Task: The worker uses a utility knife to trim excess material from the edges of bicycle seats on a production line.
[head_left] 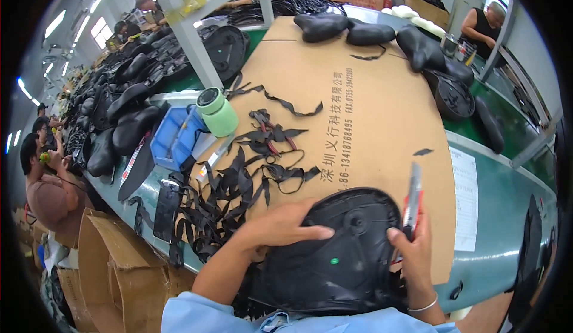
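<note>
A black bicycle saddle [343,258] lies close to my body, with its ribbed underside up and a small green dot on it. My left hand [280,225] grips its left edge, thumb laid over the underside; the other fingers are partly hidden. In my right hand [418,252] is a red utility knife [413,201], its long blade out and pointing away from me. The right thumb rests by the saddle's right rim. To the left lies a tangle of black trimmed strips [230,198], and a small black scrap [423,152] sits beyond the blade.
A cardboard sheet [382,136] covers the bench. Left are a blue bin [173,139], a green jar [217,113], a second knife [213,161] and a phone [168,212]. Saddles [320,27] line the far edge; a paper sheet [464,198] lies right. Other people work around.
</note>
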Demonstrator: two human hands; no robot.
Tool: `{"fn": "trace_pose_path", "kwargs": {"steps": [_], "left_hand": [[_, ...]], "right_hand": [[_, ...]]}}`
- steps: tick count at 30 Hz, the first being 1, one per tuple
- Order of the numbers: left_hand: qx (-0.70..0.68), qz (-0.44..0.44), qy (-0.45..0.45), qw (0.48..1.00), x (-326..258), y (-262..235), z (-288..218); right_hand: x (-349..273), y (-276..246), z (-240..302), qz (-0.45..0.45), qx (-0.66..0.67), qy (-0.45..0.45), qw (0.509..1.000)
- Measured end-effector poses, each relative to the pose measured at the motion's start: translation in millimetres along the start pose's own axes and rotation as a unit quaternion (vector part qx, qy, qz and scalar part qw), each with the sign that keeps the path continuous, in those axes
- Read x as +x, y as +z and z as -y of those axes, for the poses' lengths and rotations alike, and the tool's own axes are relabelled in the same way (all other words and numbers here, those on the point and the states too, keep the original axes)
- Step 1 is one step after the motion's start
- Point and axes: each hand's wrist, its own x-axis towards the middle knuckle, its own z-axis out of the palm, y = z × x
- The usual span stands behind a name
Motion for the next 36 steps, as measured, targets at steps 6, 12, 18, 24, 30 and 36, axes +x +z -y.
{"fn": "trace_pose_path", "kwargs": {"steps": [6,12,18,24,30,36], "left_hand": [[-0.332,0.001,-0.199,0.922,115,-19,7],[-0.543,-0.373,-0.147,0.738,220,-123,72],[-0.405,-0.389,-0.101,0.822,259,-114,114],[0.101,-0.312,-0.01,0.945,249,-33,126],[0.28,-0.325,-0.012,0.903,238,2,63],[0.296,-0.325,-0.004,0.898,242,3,60]], "right_hand": [[50,-58,5,-0.268,0.045,-0.18,0.945],[31,-84,-26,-0.262,0.003,-0.073,0.962],[43,-97,-32,-0.241,-0.005,-0.047,0.969],[196,-140,-46,-0.229,0.014,-0.136,0.964],[327,-194,-36,-0.201,0.19,-0.101,0.956],[368,-183,-40,-0.311,0.033,-0.106,0.944]]}}
